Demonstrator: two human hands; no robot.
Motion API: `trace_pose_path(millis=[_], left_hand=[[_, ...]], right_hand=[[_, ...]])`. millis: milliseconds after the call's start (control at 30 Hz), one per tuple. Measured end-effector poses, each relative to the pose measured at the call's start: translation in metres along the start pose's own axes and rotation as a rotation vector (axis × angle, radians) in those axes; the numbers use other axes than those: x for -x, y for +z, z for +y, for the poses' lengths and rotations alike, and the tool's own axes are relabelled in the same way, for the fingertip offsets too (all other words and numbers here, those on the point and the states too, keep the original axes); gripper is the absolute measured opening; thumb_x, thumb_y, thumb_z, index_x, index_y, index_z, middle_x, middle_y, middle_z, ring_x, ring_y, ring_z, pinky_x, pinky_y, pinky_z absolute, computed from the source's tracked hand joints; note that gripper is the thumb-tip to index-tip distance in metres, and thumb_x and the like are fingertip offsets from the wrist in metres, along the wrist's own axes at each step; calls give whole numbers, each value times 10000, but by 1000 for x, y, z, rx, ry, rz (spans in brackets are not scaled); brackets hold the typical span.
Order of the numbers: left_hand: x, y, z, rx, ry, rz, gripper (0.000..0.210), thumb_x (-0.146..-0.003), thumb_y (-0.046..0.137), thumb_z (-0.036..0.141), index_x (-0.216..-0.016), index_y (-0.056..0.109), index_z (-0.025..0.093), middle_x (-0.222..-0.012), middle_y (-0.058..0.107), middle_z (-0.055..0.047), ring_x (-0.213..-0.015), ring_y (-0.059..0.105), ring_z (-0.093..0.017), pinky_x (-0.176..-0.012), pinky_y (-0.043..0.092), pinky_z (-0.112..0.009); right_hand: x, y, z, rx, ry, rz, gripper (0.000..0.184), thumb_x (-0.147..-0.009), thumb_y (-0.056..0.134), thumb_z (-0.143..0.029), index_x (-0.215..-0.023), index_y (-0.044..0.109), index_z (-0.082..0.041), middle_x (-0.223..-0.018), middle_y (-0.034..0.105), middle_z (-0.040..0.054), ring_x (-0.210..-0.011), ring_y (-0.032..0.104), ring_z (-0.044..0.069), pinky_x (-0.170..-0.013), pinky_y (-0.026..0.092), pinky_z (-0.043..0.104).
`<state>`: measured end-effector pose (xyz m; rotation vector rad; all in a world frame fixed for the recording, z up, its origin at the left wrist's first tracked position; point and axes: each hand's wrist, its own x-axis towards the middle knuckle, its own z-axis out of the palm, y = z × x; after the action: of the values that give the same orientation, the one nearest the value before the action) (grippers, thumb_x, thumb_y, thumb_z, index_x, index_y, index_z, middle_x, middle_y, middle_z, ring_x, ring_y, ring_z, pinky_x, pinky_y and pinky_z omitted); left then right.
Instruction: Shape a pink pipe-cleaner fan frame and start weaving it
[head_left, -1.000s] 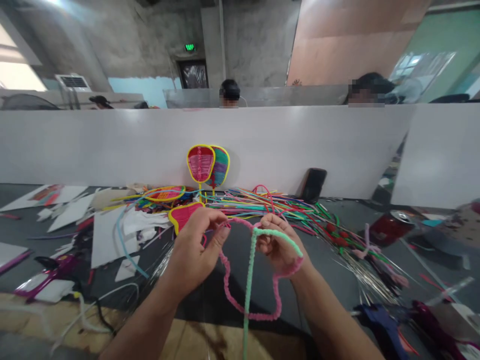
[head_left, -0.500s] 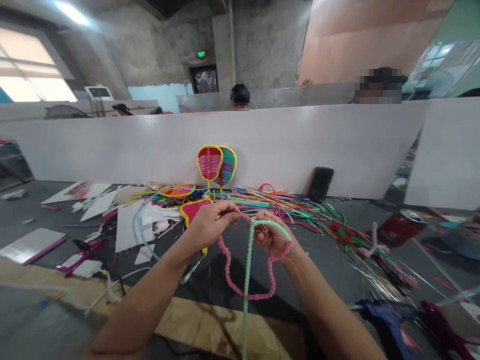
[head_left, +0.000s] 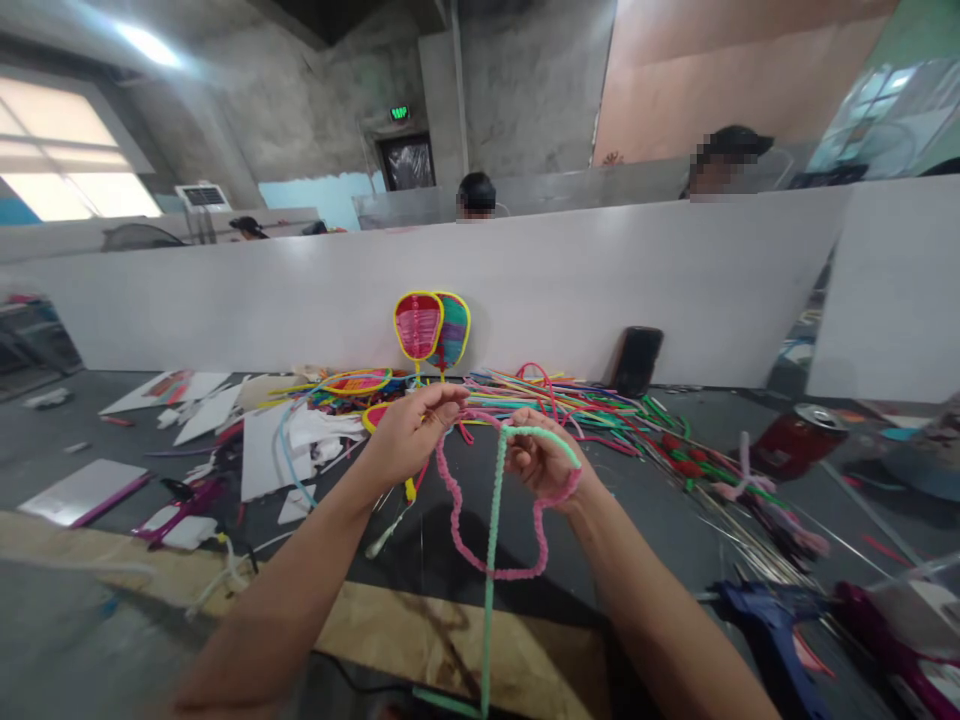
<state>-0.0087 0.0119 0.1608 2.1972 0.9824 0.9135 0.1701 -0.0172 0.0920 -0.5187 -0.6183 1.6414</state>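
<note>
A pink pipe cleaner [head_left: 455, 520], bent into a wavy loop, hangs between my hands over the dark table. My left hand [head_left: 411, 430] pinches its upper left part between thumb and fingers. At the right, my right hand [head_left: 541, 458] is closed on the loop's top, where a mint green pipe cleaner [head_left: 493, 545] meets the pink one. The green one runs straight down past the loop, and its short upper piece curves over my right fingers. Behind my hands, two finished fans [head_left: 418, 325] with yellow rims lean against the white partition.
Many coloured pipe cleaners [head_left: 517, 392] lie along the partition [head_left: 300, 300]. A black phone [head_left: 637, 360] leans there. At right are a red can [head_left: 801, 440] and a blue glue gun [head_left: 776, 630]; at left, white paper scraps [head_left: 274, 450] and a purple glue gun [head_left: 180, 505].
My left hand has moved slightly up and left along the pink pipe cleaner, its fingers straighter. My right hand stays at the joint. The view has shifted a little.
</note>
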Motion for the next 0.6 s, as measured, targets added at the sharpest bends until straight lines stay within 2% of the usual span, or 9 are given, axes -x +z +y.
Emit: trace_pose_path(millis=[233,467,600], left_hand=[[0,-1,7,2,-50,-167,296,-836,483,381,-905,629,133,-802,634,-32,-740,570,-147,-660,439,-240],[0,1,15,-106,16,-162,184,-801,509,289,-778,635,156,-751,629,-8,-734,567,-139,-688,428,-232],[0,4,16,-135,23,-108,208,-804,511,304,-738,640,155,-712,626,-4,-710,565,-141,-675,425,-231]], right_hand=[[2,3,3,21,12,-28,237,-617,749,-230,-668,524,-180,-533,603,-57,-355,464,42,-393,410,157],[3,7,3,38,33,-22,217,-654,726,-251,-657,523,-175,-535,623,-27,-341,461,38,-354,377,130],[2,7,4,48,51,-20,216,-656,716,-251,-659,511,-182,-544,630,-23,-341,462,42,-355,373,137]])
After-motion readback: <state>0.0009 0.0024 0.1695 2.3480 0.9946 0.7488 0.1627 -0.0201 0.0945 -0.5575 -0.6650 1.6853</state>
